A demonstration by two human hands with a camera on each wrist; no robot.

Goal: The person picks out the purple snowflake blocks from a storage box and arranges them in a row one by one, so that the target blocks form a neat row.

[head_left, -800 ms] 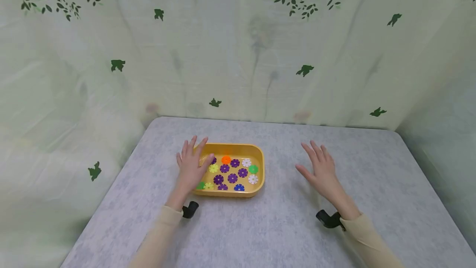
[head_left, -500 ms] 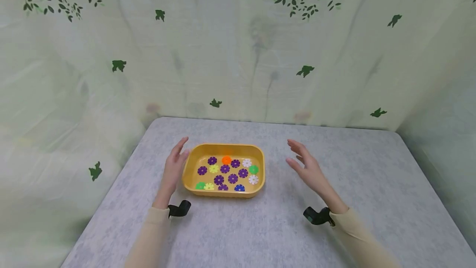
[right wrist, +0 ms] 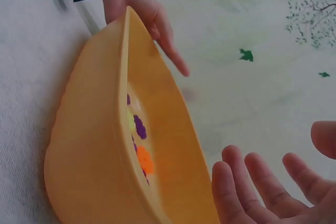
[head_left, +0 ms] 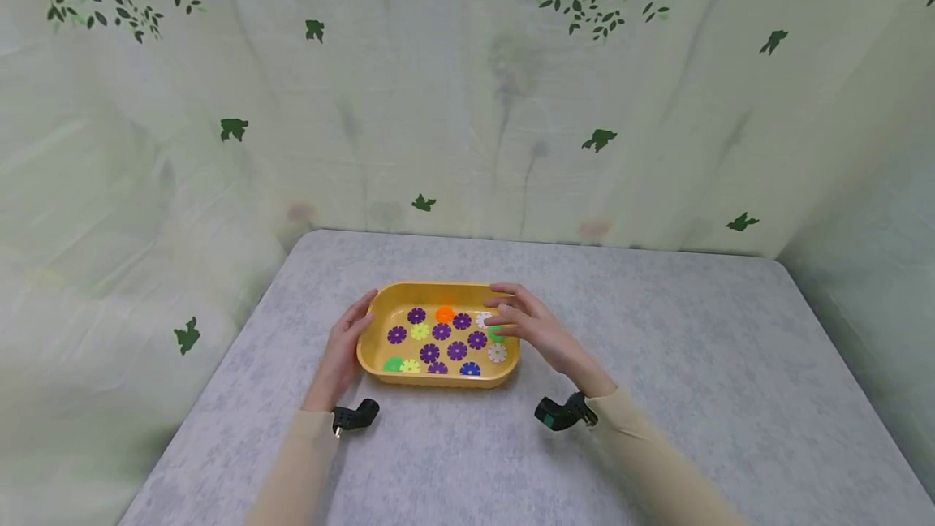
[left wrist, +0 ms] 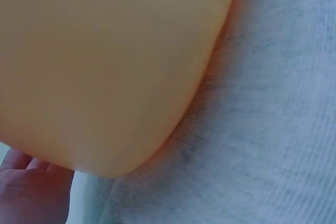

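Left grip [head_left: 342,349] lies along the left end of the tray [head_left: 438,381], its fingers fairly straight on the outside of the wall and its thumb close to the rim; they seem to touch there, and nothing is pinched that I can see. Right grip [head_left: 539,331] hangs over the opposite end, fingers loosely bent and parted, holding nothing (the right wrist view shows gaps between the fingertips). Whether any of those fingertips meets the rim, I cannot tell.

The tray sits level on the counter [head_left: 657,364], between the two grips, and does not look lifted. Inside it the discs [head_left: 457,351] lie scattered over the bottom: mostly purple, with some white, yellow and green, one orange and one blue. Some at the near side are partly cut off by the front wall, and the right fingers cover part of a white and a green one.

As for progress, I judge that the work is only at its beginning. What looks done is the left side: that grip is in place against the tray. What looks left is the right side, where a hold is not yet made. Every disc in sight rests in the tray, and neither grip has one. Two near the left front corner, green and yellow, lie touching or nearly so.
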